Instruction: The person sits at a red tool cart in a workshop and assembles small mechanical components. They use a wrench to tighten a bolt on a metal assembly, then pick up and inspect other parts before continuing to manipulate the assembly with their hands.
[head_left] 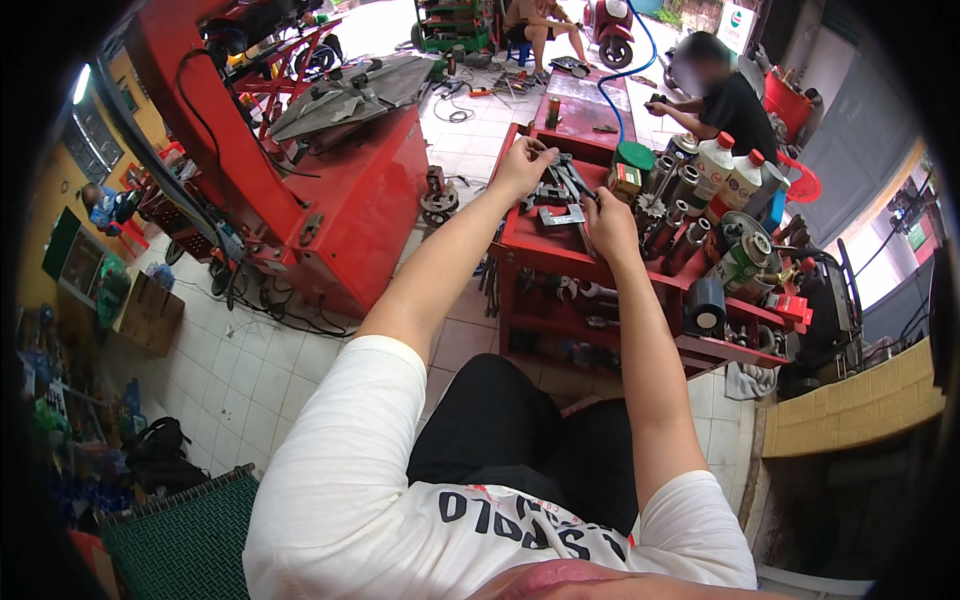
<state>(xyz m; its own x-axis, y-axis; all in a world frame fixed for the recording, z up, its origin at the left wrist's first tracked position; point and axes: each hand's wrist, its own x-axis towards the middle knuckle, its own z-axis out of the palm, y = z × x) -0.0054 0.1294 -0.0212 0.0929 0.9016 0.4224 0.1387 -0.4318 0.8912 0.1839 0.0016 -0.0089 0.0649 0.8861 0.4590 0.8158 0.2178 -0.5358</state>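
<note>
Both arms reach forward to the top tray of a red tool cart. At the tray's left side, my left hand has thumb and fingertips pinched together; what they hold, if anything, is too small to make out. My right hand is closed around a dark-handled tool whose kind I cannot tell, at the tray's right. Several metal hand tools lie jumbled between my hands. Nearest me in the tray is a flat silver and red piece.
Right of the tray stand a green-lidded can, white bottles with red caps and dark metal cylinders. A co-worker sits beyond them. Left is a large red machine. A blue hose hangs ahead.
</note>
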